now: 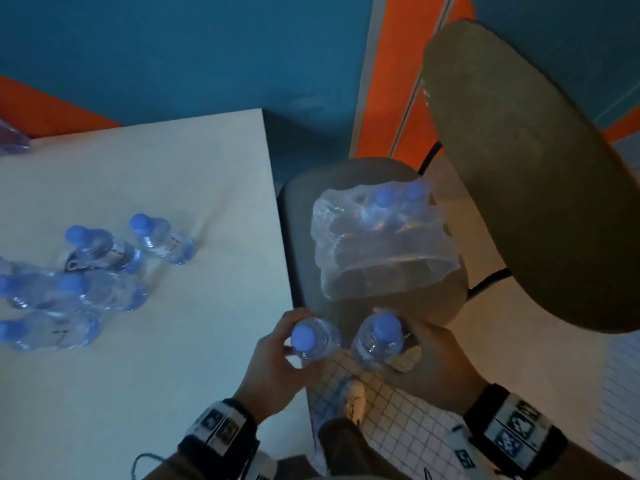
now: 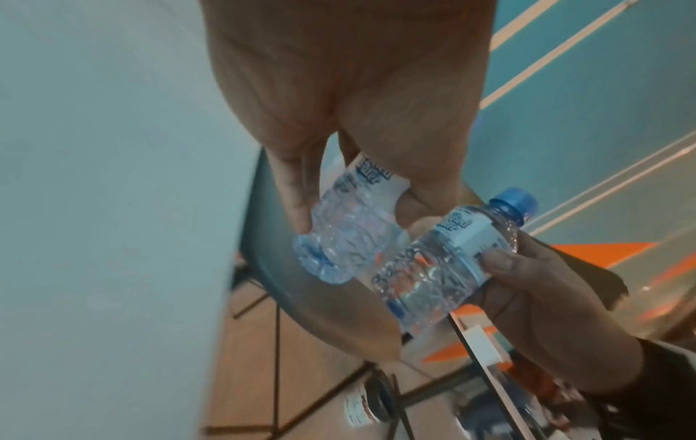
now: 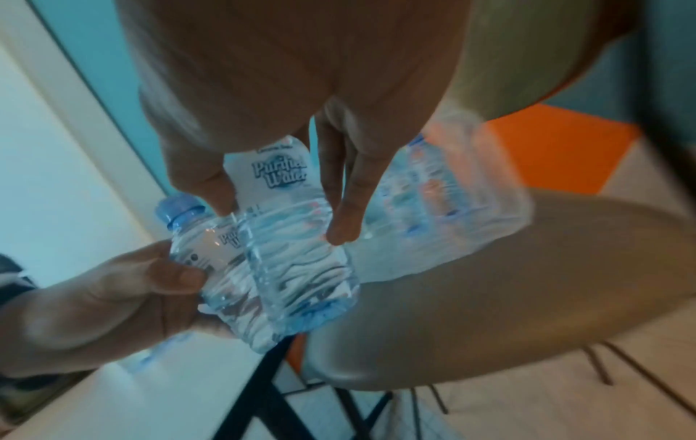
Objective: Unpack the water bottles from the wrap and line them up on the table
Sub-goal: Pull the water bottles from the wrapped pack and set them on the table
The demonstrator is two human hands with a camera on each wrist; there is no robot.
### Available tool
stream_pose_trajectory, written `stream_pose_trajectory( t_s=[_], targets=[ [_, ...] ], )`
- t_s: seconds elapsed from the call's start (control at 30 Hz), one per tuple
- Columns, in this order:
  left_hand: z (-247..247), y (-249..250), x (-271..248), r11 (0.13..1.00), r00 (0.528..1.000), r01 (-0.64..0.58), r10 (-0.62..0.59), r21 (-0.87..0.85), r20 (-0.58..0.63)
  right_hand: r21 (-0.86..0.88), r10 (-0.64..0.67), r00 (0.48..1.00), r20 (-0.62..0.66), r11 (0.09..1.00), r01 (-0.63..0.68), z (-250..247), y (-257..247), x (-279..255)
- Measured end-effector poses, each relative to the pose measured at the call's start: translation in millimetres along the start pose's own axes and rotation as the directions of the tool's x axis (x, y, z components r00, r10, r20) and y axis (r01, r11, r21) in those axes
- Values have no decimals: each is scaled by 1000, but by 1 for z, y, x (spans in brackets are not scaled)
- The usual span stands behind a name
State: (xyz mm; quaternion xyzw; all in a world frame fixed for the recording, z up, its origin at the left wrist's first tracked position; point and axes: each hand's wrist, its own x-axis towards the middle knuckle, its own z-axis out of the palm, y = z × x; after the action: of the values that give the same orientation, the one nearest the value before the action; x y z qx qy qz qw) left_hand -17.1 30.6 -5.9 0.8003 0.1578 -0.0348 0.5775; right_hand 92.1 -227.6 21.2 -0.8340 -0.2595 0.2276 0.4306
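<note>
Bottles on the table (image 1: 173, 341): a loose cluster of small clear water bottles (image 1: 104, 251) with blue caps near the table's left edge, not in a straight line; some look tipped, but blur makes this hard to tell.
Left hand (image 1: 273, 362): over the table's right edge, fingers and thumb curled round the left bottle (image 1: 313, 337), cap up.
Right hand (image 1: 422, 355): just beside the left hand, past the table's right edge and in front of the chair seat (image 1: 298, 216), fingers wrapped round the right bottle (image 1: 379, 337), cap up.
The two held bottles: close side by side; in the wrist views they touch or overlap.
Wrap (image 1: 381, 251): crumpled clear plastic on the chair seat, its near side gaping open; at least two blue-capped bottles (image 1: 384, 199) stand at its far end.
Bottle look: small, ribbed clear plastic, blue screw cap, white label.
Head view only: the table cluster, the wrap, the camera bands on both wrists.
Left wrist view only: the left bottle (image 2: 350, 232) seen from its base end, pinched between thumb and fingers; the right hand (image 2: 546, 297) with its thumb on the label of its bottle (image 2: 448, 265).
Right wrist view only: the label reads "Purified Water" on the right bottle (image 3: 293, 232); the left hand (image 3: 113, 297) presses its thumb on its bottle (image 3: 211, 268); the wrap (image 3: 444, 208) lies behind, blurred.
</note>
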Motion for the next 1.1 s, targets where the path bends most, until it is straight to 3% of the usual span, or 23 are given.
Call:
stream_pose_trajectory(
  t_s=[0.1,0.2,0.3,0.43,0.6,0.8,0.9,0.93,1.0,1.07,1.1],
  targets=[
    [-60,-17,-25,996,970,54,-35,69,-242,88,-33,997,73,996,27,50,-37,40],
    [-111,-36,-31,993,874,109,-115,-41,-472,102,-64,998,5,993,63,104,-78,96],
    [-149,-54,-19,986,788,124,-168,-115,-592,114,-78,994,-82,990,87,155,-109,152],
    [-180,-72,6,978,745,182,-206,-103,-635,82,-26,998,-56,996,31,202,-130,207],
    [-182,-79,26,962,692,194,-274,-193,-668,0,-35,998,-54,999,35,225,-134,231],
    [-168,-89,17,921,669,181,-372,-345,-643,89,-11,997,-76,996,18,213,-130,215],
    [-154,-86,-17,884,620,227,-454,-408,-640,98,-104,979,-174,988,123,185,-120,172],
    [-146,-82,-29,896,650,249,-436,-367,-623,95,-116,976,-183,986,135,170,-112,151],
    [-132,-70,-46,933,803,284,-357,-221,-477,99,-38,996,-85,994,46,144,-86,108],
    [-110,-53,-41,973,953,221,-228,-59,-198,76,100,995,19,992,-101,117,-52,69],
    [-96,-42,-31,986,985,165,-165,-6,-49,73,166,986,12,983,-166,104,-34,55]
  ],
)
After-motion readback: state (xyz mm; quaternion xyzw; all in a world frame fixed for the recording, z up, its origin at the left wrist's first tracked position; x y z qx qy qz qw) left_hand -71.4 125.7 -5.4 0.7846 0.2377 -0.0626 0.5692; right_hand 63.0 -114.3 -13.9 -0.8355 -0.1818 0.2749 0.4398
